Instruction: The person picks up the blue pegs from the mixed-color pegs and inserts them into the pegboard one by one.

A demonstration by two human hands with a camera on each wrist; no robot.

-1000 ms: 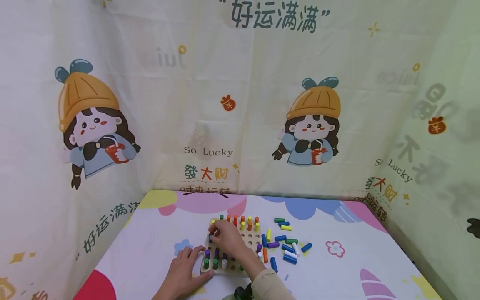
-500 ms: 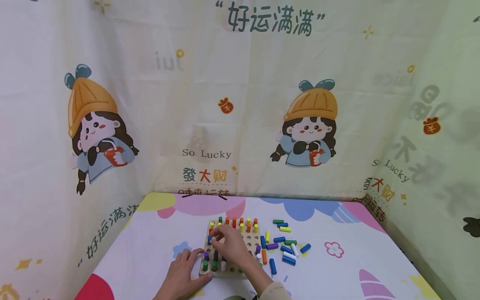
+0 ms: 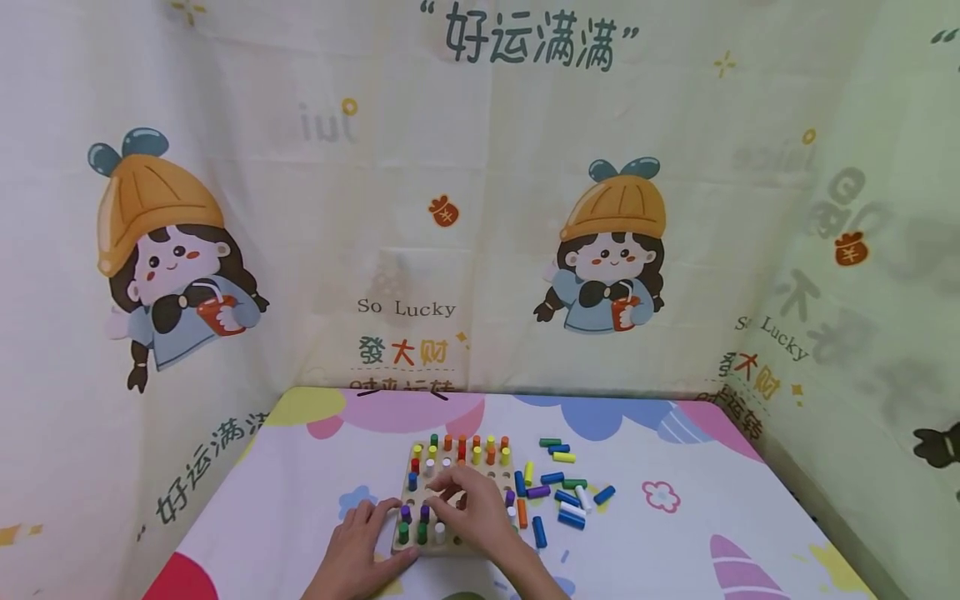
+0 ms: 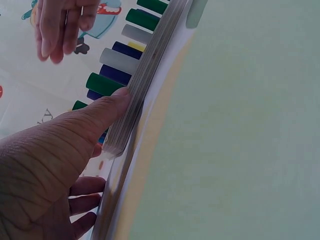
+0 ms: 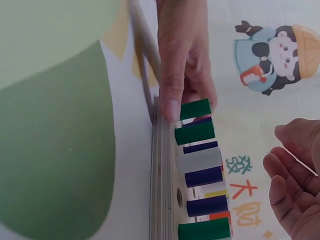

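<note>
A wooden pegboard point(image 3: 450, 551) with upright coloured pegs lies on the table. My left hand point(image 3: 360, 542) holds its near left corner, thumb on the front edge and index finger at the left side. Over the middle of the board is my right hand point(image 3: 476, 508), fingers loosely bent and holding nothing; the right wrist view shows the fingertips point(image 5: 272, 160) apart from the thumb. A blue peg point(image 3: 412, 482) stands at the left edge, just left of that hand. Purple pegs point(image 3: 425, 512) and green pegs point(image 3: 403, 533) fill holes nearer me. The right hand hides the board's centre.
Loose pegs lie right of the board, among them a blue peg point(image 3: 539, 532), an orange peg point(image 3: 522, 513) and a yellow peg point(image 3: 564, 457). A patterned cloth covers the table point(image 3: 637, 550). Printed curtains point(image 3: 495, 208) rise behind and at both sides.
My right hand has left the blue peg at the left edge and shifted right and nearer me, leaving the peg upright. The left hand stays on the corner; the head view has turned slightly.
</note>
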